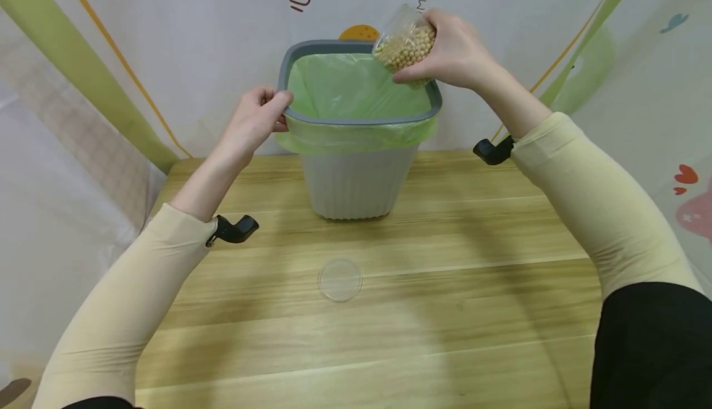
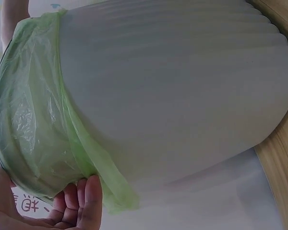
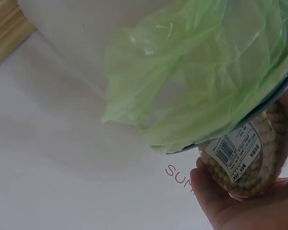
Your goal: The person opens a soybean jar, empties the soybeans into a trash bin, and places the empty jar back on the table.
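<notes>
A grey trash bin (image 1: 361,180) stands at the back of the table, lined with a thin green bag (image 1: 345,88) folded over its darker rim (image 1: 356,121). My left hand (image 1: 257,115) grips the rim at its left side, thumb on top; in the left wrist view its curled fingers (image 2: 89,196) press the bag's fold from below. In my right hand (image 1: 453,50) is a clear plastic jar (image 1: 406,44) of pale round beans, tilted toward the left above the bin's right rear edge. A white barcode label (image 3: 234,151) shows on the jar's base in the right wrist view.
A clear round lid (image 1: 340,280) lies flat on the wooden table (image 1: 445,335) in front of the bin. Behind the bin hangs a white printed curtain (image 1: 194,26). Black wrist mounts (image 1: 236,228) stick out from both sleeves.
</notes>
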Tool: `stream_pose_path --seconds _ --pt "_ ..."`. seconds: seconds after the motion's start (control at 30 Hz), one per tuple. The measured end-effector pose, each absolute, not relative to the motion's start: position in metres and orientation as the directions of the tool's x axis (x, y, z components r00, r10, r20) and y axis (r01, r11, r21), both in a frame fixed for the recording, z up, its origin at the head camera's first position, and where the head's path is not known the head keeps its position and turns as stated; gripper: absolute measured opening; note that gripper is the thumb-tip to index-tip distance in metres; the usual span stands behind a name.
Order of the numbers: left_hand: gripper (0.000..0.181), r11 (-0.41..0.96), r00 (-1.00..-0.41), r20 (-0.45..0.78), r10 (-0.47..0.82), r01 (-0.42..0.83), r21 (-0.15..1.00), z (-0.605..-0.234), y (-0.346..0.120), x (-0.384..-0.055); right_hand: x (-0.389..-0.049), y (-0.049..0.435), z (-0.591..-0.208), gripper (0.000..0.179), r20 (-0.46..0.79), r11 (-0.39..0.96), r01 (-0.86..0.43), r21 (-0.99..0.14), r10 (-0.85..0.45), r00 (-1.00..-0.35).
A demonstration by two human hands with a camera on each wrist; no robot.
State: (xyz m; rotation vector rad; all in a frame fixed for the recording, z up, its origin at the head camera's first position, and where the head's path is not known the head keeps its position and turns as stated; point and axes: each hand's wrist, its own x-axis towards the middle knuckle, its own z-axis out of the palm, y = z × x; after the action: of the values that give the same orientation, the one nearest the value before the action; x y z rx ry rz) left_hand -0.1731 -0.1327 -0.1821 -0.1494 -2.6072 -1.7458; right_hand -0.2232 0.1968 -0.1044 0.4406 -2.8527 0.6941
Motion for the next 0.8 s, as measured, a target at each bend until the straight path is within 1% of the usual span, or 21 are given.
stream_pose_path --seconds 0.37,0.57,0.8 --pt "0.031 0.381 -0.996 0.064 0.069 0.085 0.921 -0.1825 -0.1288 -0.1705 -0.227 0.1898 -0.1008 0.094 0.251 0.855 -0.38 -0.352 -0.305 -0.919" --pt "0.03 0.382 -0.995 0.07 0.069 0.091 0.92 -0.1832 -0.1255 -0.1697 -0.2262 0.1892 -0.0998 0.098 0.237 0.868 -0.393 -0.305 -0.331 -0.914" --pt "0.03 0.376 -0.996 0.066 0.068 0.086 0.923 -0.1834 -0.1232 -0.1695 -0.2262 0.1887 -0.1006 0.099 0.223 0.87 -0.403 -0.283 -0.349 -0.91"
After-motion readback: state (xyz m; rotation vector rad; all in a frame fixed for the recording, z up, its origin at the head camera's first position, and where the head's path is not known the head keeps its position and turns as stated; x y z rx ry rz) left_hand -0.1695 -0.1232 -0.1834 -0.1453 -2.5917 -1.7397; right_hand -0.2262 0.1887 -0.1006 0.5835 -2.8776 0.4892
